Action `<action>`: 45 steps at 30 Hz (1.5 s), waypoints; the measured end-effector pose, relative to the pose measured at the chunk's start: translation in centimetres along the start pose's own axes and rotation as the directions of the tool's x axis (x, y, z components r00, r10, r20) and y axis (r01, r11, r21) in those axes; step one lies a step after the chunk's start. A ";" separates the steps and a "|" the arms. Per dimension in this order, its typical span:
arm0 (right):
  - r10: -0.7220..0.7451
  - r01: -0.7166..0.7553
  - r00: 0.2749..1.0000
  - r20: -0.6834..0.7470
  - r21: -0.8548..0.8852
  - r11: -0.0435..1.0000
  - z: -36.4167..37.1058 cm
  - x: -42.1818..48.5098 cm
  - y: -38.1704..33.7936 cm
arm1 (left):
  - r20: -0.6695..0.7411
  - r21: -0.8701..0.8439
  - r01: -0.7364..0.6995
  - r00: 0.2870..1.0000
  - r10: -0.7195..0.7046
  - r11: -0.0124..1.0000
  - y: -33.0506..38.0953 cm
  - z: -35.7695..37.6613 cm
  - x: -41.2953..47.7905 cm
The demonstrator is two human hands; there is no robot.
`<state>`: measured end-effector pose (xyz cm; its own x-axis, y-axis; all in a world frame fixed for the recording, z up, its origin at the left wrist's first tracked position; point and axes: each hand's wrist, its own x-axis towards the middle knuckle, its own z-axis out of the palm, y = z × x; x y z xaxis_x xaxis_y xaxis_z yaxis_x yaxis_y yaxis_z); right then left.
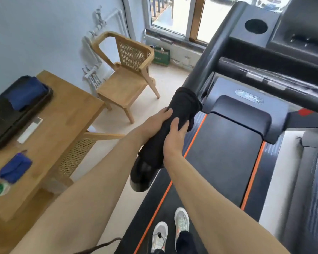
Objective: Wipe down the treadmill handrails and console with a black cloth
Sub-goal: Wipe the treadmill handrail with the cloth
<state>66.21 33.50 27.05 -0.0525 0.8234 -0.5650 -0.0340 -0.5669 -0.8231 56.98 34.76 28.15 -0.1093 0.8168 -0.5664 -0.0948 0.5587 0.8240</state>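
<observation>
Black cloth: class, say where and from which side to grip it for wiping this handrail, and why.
Grip the cloth mid-length from above, fingers curling over either side. It is wrapped like a sleeve round the sloping round handrail, so an encircling hold, as the left hand and right hand have, should let it slide along.

Short sleeves or none, can't tell: left forearm point(92, 180) and right forearm point(209, 198) are bare right to the frame edge, and so are the left hand point(154, 119) and right hand point(174, 136). Down at 6 o'clock are pale grey-white mesh sneakers with orange bits. The left sneaker point(160, 233) has a black lace toggle, and a dark trouser cuff point(184, 242) sits at the right sneaker point(181, 219). There's a thin dark cord point(99, 244) at 7 o'clock, no idea what it is.
</observation>
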 end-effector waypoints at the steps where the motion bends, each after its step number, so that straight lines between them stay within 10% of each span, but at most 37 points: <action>1: -0.002 0.002 1.000 -0.004 0.004 1.000 -0.1 1.2 -0.6 | -0.009 0.028 -0.012 1.000 0.013 1.000 1.0 0.4 0.8; 18: -0.169 0.169 0.986 0.002 0.036 0.985 -0.6 -2.3 2.9 | -0.149 0.213 -0.110 0.978 0.143 0.971 -4.1 0.1 -7.9; 28: -0.436 0.436 0.900 -0.008 0.058 0.898 -0.4 -7.8 9.3 | -0.452 -0.104 -0.345 0.852 0.264 0.933 -12.8 1.5 -12.1; 34: -0.599 0.606 0.796 0.088 -0.135 0.784 -1.0 -9.1 13.8 | -0.250 -0.444 -0.232 0.960 0.129 0.866 -11.1 0.1 -10.1; 45: -0.601 0.600 0.799 0.017 -0.071 0.797 -0.2 -8.0 12.1 | -0.485 -0.408 -0.260 0.874 0.034 0.875 -16.7 3.0 -12.7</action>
<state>66.39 20.02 21.61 -0.0388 0.9983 0.0436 0.0119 0.0441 -0.9990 62.94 15.54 21.63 -0.5783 0.6635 -0.4748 -0.4580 0.2176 0.8619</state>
